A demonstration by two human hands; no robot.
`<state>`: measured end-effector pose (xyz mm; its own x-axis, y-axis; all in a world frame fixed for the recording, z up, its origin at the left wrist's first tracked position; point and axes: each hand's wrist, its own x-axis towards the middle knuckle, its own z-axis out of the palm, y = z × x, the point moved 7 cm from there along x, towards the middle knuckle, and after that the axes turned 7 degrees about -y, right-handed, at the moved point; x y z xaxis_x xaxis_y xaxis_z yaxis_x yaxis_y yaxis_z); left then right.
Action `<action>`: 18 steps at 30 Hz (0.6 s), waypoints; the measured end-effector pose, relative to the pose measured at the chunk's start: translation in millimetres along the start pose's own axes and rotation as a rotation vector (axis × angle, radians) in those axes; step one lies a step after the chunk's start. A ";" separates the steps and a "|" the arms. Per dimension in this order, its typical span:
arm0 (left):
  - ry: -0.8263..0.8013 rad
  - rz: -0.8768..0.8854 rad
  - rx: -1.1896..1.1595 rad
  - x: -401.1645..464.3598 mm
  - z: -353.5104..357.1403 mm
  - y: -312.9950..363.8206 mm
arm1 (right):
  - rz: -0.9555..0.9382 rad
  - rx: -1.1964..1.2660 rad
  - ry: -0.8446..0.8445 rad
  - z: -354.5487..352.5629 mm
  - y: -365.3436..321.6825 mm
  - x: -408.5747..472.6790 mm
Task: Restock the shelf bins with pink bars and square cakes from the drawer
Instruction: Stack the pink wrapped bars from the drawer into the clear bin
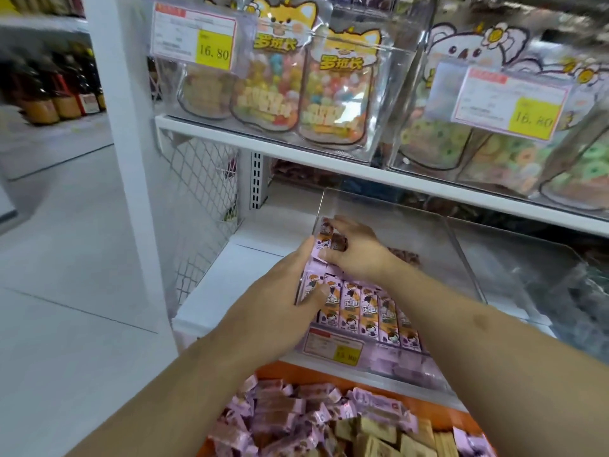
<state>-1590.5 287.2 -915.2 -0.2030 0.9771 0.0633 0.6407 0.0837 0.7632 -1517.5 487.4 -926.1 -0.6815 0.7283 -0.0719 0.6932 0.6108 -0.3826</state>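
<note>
Left hand: the left hand (290, 291) is gripping a stack of pink bars (318, 262) at the clear bin's (389, 212) left wall, thumb lying on the wrappers.
Right hand: the right hand (354, 247) is curling its fingers over the top of the same stack, pressing it from the far side.
Pink bars in bin: a row (369, 308) is standing upright just beside both hands, toward the bin's front.
Room: the bin's right rear is lying open.
Drawer: the orange drawer (333, 379) below is holding loose pink bars and tan square cakes (372, 438).
Arms: both forearms are reaching forward, converging.
</note>
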 end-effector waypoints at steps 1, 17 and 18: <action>-0.001 -0.006 -0.003 -0.3 0.8 -0.1 | -0.003 -0.003 0.009 -0.6 -2.0 -2.4; -0.035 -0.024 0.045 -86.8 -0.3 36.5 | -0.141 0.159 0.146 -34.1 -21.6 -220.4; -0.058 -0.017 0.048 -97.0 6.8 37.6 | -0.145 0.178 0.146 -30.7 -19.0 -236.3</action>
<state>-1541.7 196.9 -897.0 -0.1719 0.9850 0.0125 0.6723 0.1080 0.7323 -1362.4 313.2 -873.6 -0.7205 0.6823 0.1243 0.5300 0.6572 -0.5359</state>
